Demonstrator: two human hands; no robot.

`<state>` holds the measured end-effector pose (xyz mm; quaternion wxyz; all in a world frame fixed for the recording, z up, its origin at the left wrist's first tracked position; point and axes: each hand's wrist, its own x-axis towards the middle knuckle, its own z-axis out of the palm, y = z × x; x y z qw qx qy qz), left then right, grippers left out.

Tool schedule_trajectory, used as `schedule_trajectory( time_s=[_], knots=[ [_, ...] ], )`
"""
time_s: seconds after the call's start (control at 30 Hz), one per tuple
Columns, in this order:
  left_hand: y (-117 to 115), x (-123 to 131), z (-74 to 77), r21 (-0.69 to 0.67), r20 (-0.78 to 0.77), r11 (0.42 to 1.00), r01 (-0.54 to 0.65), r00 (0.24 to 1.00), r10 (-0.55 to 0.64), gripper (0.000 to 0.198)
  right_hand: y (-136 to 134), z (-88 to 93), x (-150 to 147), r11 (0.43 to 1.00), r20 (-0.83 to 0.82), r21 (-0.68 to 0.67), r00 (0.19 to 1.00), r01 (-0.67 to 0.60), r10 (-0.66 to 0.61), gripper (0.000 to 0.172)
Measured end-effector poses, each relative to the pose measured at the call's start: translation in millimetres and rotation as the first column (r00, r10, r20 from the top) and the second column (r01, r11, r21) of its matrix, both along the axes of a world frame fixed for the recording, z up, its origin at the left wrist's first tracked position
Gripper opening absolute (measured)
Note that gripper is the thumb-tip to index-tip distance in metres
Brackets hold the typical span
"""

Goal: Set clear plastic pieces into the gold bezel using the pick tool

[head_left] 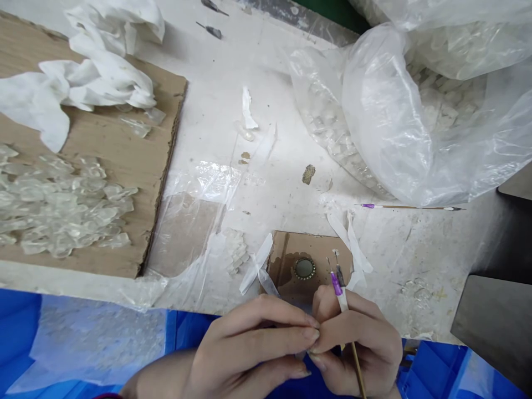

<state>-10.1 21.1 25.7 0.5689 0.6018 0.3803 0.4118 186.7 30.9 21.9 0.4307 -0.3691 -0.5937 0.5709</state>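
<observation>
My right hand [357,338] is closed around a thin wooden stick [356,363] with two needle tips, one in a purple hub [336,284] and one in a dark hub. The tips point up and away from me. My left hand [253,343] has its fingers pinched together, meeting the fingertips of my right hand; whatever lies between them is hidden. Just beyond both hands, a small round metal piece with a beaded rim and grey-green centre [305,269] lies on a small cardboard piece [286,252], which has dark wet-looking stains.
On the left, a large cardboard sheet [166,138] carries a heap of clear pieces [70,205] and crumpled white tissue [103,83]. Clear plastic bags of similar pieces [386,116] stand at the back right. Another double-ended needle stick [411,208] lies before them. Blue bins [208,332] sit below the table edge.
</observation>
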Motion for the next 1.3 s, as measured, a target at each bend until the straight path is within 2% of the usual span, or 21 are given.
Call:
schedule_trajectory(
  time_s=[0.27,0.43,0.67,0.8,1.3],
  knots=[
    [-2,1,2.8,0.003,-0.024,1.0,0.003,1.0,-0.003,0.035,3,4.4,4,0.999,0.057,0.012,0.998,-0.03,0.029,0.008],
    [-1,2,3.8,-0.015,-0.046,0.999,-0.04,0.998,0.04,0.027,3,5.7,6,0.998,0.093,0.016,0.994,-0.053,0.052,0.009],
    [2,5,2.2,-0.024,-0.034,0.999,-0.04,0.999,0.039,0.017,1,-1.8,0,1.0,-0.024,0.0,1.0,0.005,-0.005,0.006],
    [2,5,3.2,-0.037,-0.024,0.999,-0.038,0.999,0.037,0.019,2,-4.7,-3,1.0,-0.068,0.002,0.998,-0.005,0.005,0.008],
    [1,6,5.7,-0.028,-0.024,0.999,-0.028,0.999,0.028,0.016,4,-1.7,0,0.999,-0.073,-0.014,0.997,-0.032,0.031,0.011]
  ],
)
